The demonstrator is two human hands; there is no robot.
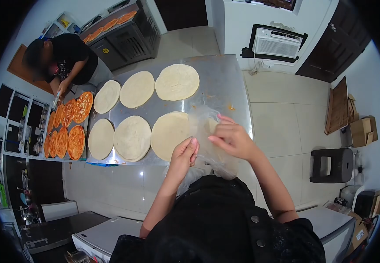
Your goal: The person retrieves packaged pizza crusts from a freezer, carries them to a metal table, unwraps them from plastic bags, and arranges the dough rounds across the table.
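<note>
Between my two hands hangs a see-through plastic bag [204, 144], over the table's near edge and close to my apron. My left hand [184, 154] is closed on the bag's left side, thumb pointing up. Its right side is in my right hand [233, 138], whose fingers are curled in and pinch the film. Something pale shows through the bag, but I cannot make out what. Just left of the bag lies a round flat pizza base [169, 133], partly covered by the film and my left hand.
Several more plain bases [176, 82] lie in two rows on the steel table [225, 72]. Sauced pizzas [76, 142] fill its left end, where another person [74, 59] bends over them. A dark stool [331, 165] stands at right on the tiled floor.
</note>
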